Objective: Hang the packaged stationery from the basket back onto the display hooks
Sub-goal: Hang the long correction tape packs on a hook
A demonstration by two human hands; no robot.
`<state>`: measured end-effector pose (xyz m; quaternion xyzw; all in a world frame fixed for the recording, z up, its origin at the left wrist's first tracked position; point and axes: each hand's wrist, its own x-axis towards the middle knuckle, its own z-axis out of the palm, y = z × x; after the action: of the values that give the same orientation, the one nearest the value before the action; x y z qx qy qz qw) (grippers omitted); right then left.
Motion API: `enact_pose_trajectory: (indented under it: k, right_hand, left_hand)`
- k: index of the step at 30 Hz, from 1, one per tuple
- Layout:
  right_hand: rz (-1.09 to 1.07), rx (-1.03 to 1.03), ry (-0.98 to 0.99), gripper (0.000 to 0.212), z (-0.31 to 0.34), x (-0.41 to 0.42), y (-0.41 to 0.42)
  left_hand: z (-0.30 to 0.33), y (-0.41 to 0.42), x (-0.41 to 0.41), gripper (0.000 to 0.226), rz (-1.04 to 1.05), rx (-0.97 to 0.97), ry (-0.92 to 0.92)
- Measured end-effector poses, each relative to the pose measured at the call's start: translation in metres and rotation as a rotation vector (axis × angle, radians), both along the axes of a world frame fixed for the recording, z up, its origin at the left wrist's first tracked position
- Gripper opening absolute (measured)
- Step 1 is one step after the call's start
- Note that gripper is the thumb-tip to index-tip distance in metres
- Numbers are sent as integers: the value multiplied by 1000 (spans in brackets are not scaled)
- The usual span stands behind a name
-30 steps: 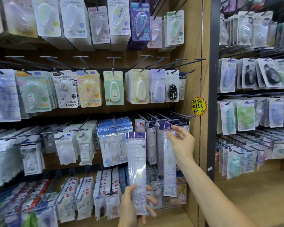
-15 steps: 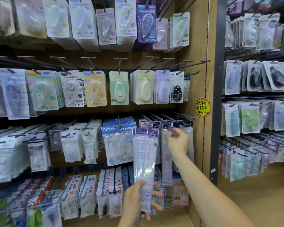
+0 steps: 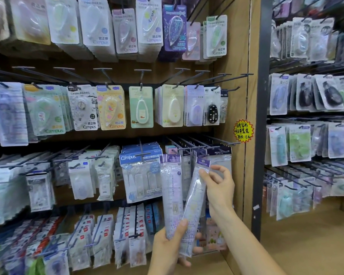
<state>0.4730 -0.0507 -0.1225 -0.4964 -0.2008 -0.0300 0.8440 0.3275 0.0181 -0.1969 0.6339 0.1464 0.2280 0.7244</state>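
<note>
Several long clear ruler packs with purple headers (image 3: pixel 172 195) stand fanned upright in my left hand (image 3: pixel 169 249), which grips their lower ends. My right hand (image 3: pixel 219 187) pinches the top of the rightmost pack (image 3: pixel 197 195), tilting it away from the others. Behind the packs, dark display hooks (image 3: pixel 189 148) jut from the wooden rack, some carrying similar packs with dark headers (image 3: pixel 218 153). No basket is in view.
Rows of carded correction tapes (image 3: pixel 141 107) hang above, refill packs (image 3: pixel 141 171) to the left, small packs (image 3: pixel 135 235) below. A wooden side panel (image 3: pixel 240 96) with a yellow price sticker (image 3: pixel 243 130) and a dark post (image 3: pixel 263 116) divide off a second rack (image 3: pixel 310 135).
My right hand left the hanging pack on the hook and came down to pinch the top of a pack in my left hand. The held packs rose slightly and fanned apart.
</note>
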Motion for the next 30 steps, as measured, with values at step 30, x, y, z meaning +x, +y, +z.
enact_pose_trajectory:
  k: [30]
  right_hand:
    - [-304,-388,-85,34,25,47,31]
  left_hand:
    - [-3,25,-8,57,-24,21,-80]
